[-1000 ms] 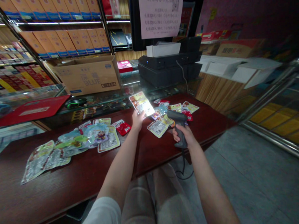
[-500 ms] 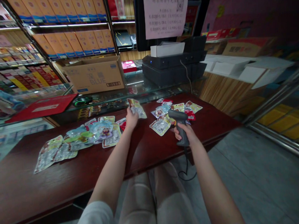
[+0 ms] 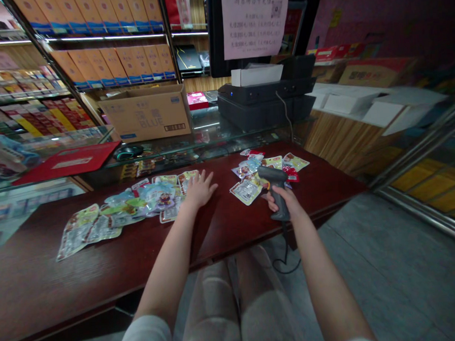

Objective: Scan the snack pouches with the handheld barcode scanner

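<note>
My left hand (image 3: 201, 189) lies flat with fingers spread on the dark red table (image 3: 113, 258), its fingers resting on a snack packet (image 3: 185, 179) at the right end of the left row of packets (image 3: 130, 206). My right hand (image 3: 283, 200) grips the handle of a grey barcode scanner (image 3: 274, 181), whose head points at a second cluster of snack packets (image 3: 267, 169) further right. The scanner's black cable (image 3: 283, 254) hangs off the table edge.
A glass counter behind the table carries a cardboard box (image 3: 146, 113), a red mat (image 3: 65, 162), a computer mouse (image 3: 129, 151) and a black cash register (image 3: 264, 100). Shelves of boxed goods (image 3: 92, 60) fill the back left. Grey floor lies to the right.
My left hand lowered the lit snack packet from in front of the scanner, carried it left, laid it at the end of the left row and opened. The right hand kept the scanner.
</note>
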Available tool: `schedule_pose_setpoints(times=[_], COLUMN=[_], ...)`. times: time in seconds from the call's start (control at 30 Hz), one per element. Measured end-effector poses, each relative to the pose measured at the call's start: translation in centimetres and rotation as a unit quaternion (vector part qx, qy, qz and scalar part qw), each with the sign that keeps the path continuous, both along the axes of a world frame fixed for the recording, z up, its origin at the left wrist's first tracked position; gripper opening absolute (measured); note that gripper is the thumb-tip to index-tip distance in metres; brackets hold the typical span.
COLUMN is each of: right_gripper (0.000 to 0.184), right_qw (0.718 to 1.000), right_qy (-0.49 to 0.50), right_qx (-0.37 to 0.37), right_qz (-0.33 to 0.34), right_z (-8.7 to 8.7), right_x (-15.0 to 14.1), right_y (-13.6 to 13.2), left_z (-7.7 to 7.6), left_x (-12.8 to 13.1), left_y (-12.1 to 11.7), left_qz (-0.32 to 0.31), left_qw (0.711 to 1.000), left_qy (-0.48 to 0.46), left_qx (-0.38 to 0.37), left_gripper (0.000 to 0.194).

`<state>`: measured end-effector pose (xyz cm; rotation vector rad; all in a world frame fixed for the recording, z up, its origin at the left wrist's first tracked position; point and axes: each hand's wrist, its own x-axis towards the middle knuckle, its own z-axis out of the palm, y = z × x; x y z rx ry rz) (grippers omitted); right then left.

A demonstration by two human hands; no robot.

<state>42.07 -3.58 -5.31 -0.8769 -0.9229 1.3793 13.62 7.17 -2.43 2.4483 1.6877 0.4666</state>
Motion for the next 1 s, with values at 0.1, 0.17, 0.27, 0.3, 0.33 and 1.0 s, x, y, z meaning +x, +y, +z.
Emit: schedule_pose_setpoints(times=[0.1, 0.17, 0.27, 0.3, 0.33, 1.0], right_gripper=[0.040, 0.041, 0.041, 0.041, 0.040, 0.039], right_qw=[1.000, 1.000, 1.000, 1.000, 1.000, 0.999], right_qy=[0.000, 0.000, 0.002, 0.005, 0.007, 0.029], right_qx=[0.001, 0.004, 0.005, 0.004, 0.003, 0.001], right_qz=[-0.005, -0.009, -0.010, -0.010, -0.011, -0.035], right_z=[0.0, 0.1, 0.3, 0.3, 0.4, 0.4], right_x=[-0.1, -0.2, -0.3, -0.3, -0.3, -0.4], right_y=[0.0, 0.0, 0.0, 0.0, -0.1, 0.2], left_z=[-0.6, -0.7, -0.8, -0.7, -0.6, -2.0], left_x=[0.4, 0.4, 0.9, 1.3, 1.8, 10.9], left_y=[-0.2, -0.5, -1.1, -1.2, -1.3, 3.7], left_qz=[0.046, 0.086, 0.123, 0.122, 0.113, -0.032], left_qw=[0.996, 0.993, 0.990, 0.991, 0.991, 0.997], left_qy=[0.047, 0.057, 0.061, 0.057, 0.048, -0.062], left_qx=[-0.067, -0.061, -0.014, 0.016, 0.050, -0.028], left_gripper=[0.061, 0.066, 0.066, 0.064, 0.061, 0.062])
